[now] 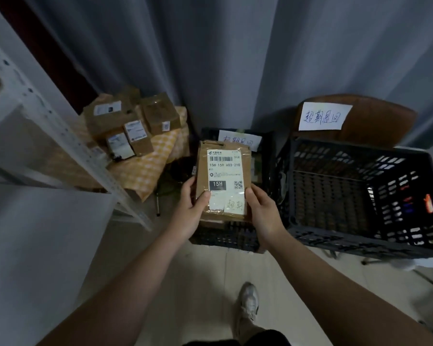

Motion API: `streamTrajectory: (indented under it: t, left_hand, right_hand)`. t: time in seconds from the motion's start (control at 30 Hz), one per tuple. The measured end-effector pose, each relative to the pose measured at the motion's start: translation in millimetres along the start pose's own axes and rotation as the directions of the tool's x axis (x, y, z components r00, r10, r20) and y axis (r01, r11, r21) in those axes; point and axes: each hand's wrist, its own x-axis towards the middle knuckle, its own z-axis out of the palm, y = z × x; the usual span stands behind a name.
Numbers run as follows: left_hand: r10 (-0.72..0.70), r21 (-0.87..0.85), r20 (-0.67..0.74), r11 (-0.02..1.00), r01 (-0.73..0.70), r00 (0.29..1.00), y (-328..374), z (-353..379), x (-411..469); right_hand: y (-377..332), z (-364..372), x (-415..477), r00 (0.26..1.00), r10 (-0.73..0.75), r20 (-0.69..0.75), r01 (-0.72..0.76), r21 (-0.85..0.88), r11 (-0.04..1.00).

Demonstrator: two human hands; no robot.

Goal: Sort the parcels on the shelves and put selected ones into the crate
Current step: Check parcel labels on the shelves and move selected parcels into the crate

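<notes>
Left grip point(193, 208) and right grip point(263, 211) are both clasping the parcel point(223, 176) by its near corners, thumbs lying on the top face and fingers curling underneath, out of sight. They are holding it flat and face up at the centre of the frame, with its white label point(224, 178) showing. It is hanging over a small dark crate point(223, 239); whether it is touching that crate I cannot tell.

The parcel is looking like a flat cardboard box wrapped in glossy tape. Judging by how easily two corner holds are carrying it, it is probably light and fairly stiff, though the creased far end is suggesting thin card that could dent. The tape may be slick, so holding by the long edges, fingers under and thumbs on top, is seeming safest, keeping off the label.

At centre right a larger dark crate point(410, 203) is sitting open, with a handwritten paper sign point(323, 116) behind it on a brown chair point(380, 121). At upper left more boxes point(133, 123) are lying heaped on a yellow checked cloth point(148, 166), beside a white shelf point(60, 136). A grey curtain point(235, 58) is hanging behind everything.
</notes>
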Motion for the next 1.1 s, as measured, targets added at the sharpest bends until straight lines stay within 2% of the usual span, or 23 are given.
streamTrajectory:
  t: [0.17,0.27,0.37,0.63,0.97,1.03,1.1]
  left_hand:
    - [-0.090,0.112,0.130,0.991,0.075,0.988,-23,52,86]
    - [-0.180,0.174,0.167,0.973,0.150,0.970,-59,78,133]
    - [-0.280,0.164,0.165,0.953,0.254,0.946,-91,98,172]
    - [-0.365,0.310,0.236,0.906,0.286,0.901,-190,114,259]
    - [-0.334,0.388,0.389,0.905,0.176,0.859,-260,140,309]
    - [-0.281,0.451,0.378,0.888,0.089,0.882,-271,141,315]
    - [-0.187,0.591,0.356,0.804,-0.066,0.916,-278,136,321]
  right_hand:
    - [14,-40,79,0.996,0.050,-0.070,-0.057,-0.097,0.994]
    - [40,-51,118,0.987,0.144,-0.065,-0.149,-0.069,0.986]
    - [77,-51,155,0.967,0.207,-0.147,-0.223,-0.097,0.970]
    - [179,-37,249,0.919,0.243,-0.310,-0.320,-0.227,0.920]
    - [240,-40,296,0.843,0.271,-0.464,-0.423,-0.261,0.868]
    - [254,-38,305,0.843,0.279,-0.460,-0.433,-0.274,0.859]
    - [264,-35,316,0.846,0.288,-0.450,-0.438,-0.276,0.855]
